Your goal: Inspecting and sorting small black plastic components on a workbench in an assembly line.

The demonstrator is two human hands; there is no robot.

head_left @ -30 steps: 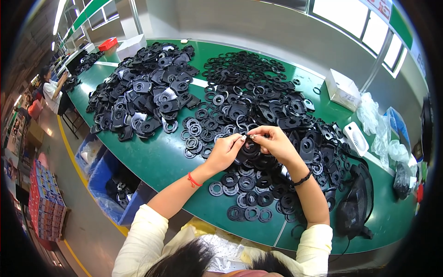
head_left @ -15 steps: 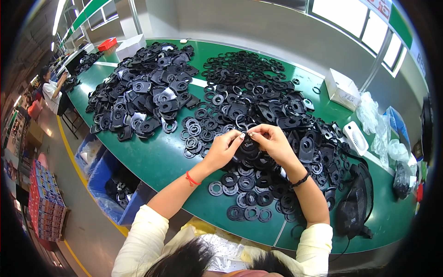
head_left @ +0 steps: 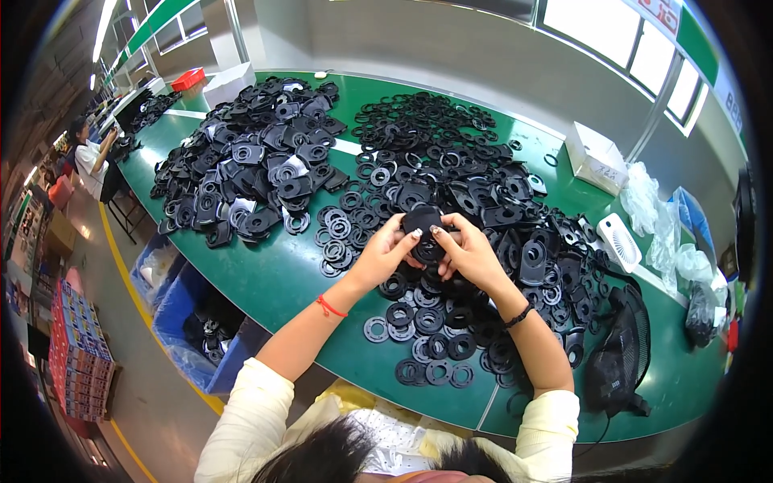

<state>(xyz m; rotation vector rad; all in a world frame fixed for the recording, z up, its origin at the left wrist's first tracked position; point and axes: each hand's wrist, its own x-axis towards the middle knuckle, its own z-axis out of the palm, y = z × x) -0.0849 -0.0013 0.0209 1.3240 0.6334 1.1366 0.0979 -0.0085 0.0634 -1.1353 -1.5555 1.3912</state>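
Between my two hands is a black plate with a rounded end (head_left: 422, 220), held above the heap with its broad face showing. My left hand (head_left: 388, 248) grips its left side, the thumb pressed on its face. On the other side my right hand (head_left: 469, 253) has its thumb on the face too, with the fingers curled behind. The lower part of the plate is partly hidden by my thumbs and fingers. Loose black rings (head_left: 428, 319) lie just below my hands, and a mixed heap of black plates and rings (head_left: 499, 189) spreads behind and to the right.
A large pile of black plates (head_left: 250, 153) covers the left of the green table (head_left: 282, 274). At the right are a white box (head_left: 596, 157), a white slotted fan-like item (head_left: 619, 243), plastic bags (head_left: 667, 233) and a black mesh bag (head_left: 618, 354). Blue bins (head_left: 189, 322) stand beside the table.
My hands were pinched together over a dark part. The black plate's broad face has now come up into view between them, and my thumbs have moved onto it.
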